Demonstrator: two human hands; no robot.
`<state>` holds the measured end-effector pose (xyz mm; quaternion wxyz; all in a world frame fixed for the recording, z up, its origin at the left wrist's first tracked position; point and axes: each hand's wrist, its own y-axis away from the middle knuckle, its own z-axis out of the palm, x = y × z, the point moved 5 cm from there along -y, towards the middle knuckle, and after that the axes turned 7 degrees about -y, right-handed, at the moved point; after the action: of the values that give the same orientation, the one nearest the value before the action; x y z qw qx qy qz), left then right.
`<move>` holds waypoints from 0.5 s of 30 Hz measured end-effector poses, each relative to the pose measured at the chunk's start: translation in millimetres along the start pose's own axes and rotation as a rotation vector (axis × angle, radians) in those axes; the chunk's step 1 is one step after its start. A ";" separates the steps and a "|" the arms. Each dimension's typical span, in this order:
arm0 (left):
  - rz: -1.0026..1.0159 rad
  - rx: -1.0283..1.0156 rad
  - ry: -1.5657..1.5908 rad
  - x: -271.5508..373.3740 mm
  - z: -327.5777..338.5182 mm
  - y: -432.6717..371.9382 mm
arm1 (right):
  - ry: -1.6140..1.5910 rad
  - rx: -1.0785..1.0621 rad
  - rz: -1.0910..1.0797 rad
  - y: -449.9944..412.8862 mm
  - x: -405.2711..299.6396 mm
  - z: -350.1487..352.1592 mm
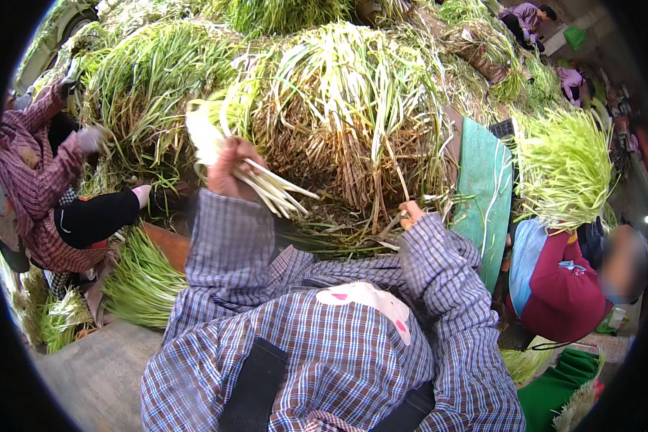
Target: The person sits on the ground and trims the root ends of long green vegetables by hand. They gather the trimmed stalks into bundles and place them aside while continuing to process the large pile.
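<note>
My left hand (231,168) is raised and closed around a bunch of leafy stalks (272,189). Their pale stem ends point down to the right, while the tops above the fist look bright and washed out. My right hand (413,211) is lower, at the front of the heap, with its fingers closed on a thin tan stalk (398,167) that runs up into the pile. Something small and yellowish also shows in that hand, too indistinct to name. Between and beyond both hands rises a large heap of long-leaved green stalks (351,75), brown and muddy at their root ends.
A green woven sheet (480,189) hangs right of the heap. Beyond it, a person in dark red (564,281) holds a big green bundle (564,162). Another person in checked clothing (38,178) sits at left. A green bundle (143,281) lies near my left elbow.
</note>
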<state>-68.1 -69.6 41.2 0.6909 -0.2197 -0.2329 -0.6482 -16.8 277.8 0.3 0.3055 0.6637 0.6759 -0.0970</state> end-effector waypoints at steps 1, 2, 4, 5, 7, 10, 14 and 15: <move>0.069 -0.153 0.137 7.3 4.6 -1.8 | 0.008 0.037 0.026 0.8 4.5 -9.3; 0.073 -0.116 0.099 2.0 2.9 -2.0 | -0.037 0.085 -0.129 1.5 -6.2 -15.3; -0.046 -0.117 0.090 -16.0 6.6 -1.9 | -0.014 0.122 -0.210 -4.1 -28.2 -21.9; -0.071 -0.098 0.085 -28.3 10.5 -0.7 | -0.122 0.094 -0.197 -9.8 -39.7 -22.2; -0.182 -0.084 0.188 -46.7 17.9 7.2 | -0.125 0.087 -0.125 -26.9 -60.8 -14.5; -0.279 -0.239 0.213 -55.1 36.1 11.9 | -0.071 -0.100 0.118 -38.4 -64.2 -2.2; -0.342 -0.092 -0.188 -75.4 41.3 12.7 | -0.622 -0.031 0.110 -14.6 -59.2 -3.8; -0.351 -0.097 -0.233 -83.4 44.6 11.9 | -0.847 -0.012 0.034 -2.1 -63.6 -1.8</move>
<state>-62.1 24.3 26.1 0.5243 -0.2822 -0.3144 -0.7394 -23.6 225.2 35.6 0.5616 0.5744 0.4801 -0.3524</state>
